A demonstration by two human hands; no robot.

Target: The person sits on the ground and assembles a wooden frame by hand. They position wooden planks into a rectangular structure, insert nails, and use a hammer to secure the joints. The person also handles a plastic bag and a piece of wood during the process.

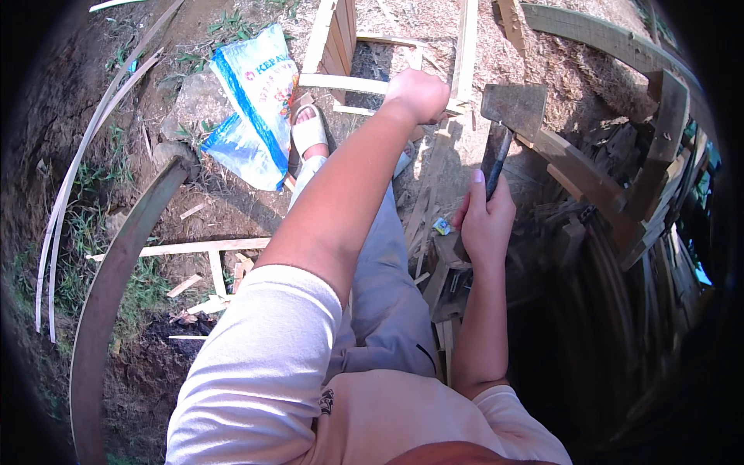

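Note:
My left hand (418,94) reaches far forward, its fingers closed around the right end of a pale wooden slat (345,83). The slat lies across a wooden frame (462,54) on the ground. In my right hand (488,213) is a hatchet-like tool (514,107) with a broad, flat, dark head and a black handle. Its head points away from me, to the right of my left hand and apart from the slat. The fingers of my left hand are partly hidden behind its back.
A blue and white plastic sack (252,105) lies left of my sandalled foot (309,132). Curved strips (101,124) and a curved plank (116,287) arch along the left. Stacked timber (659,155) crowds the right. Wood scraps (213,267) and shavings (597,85) litter the ground.

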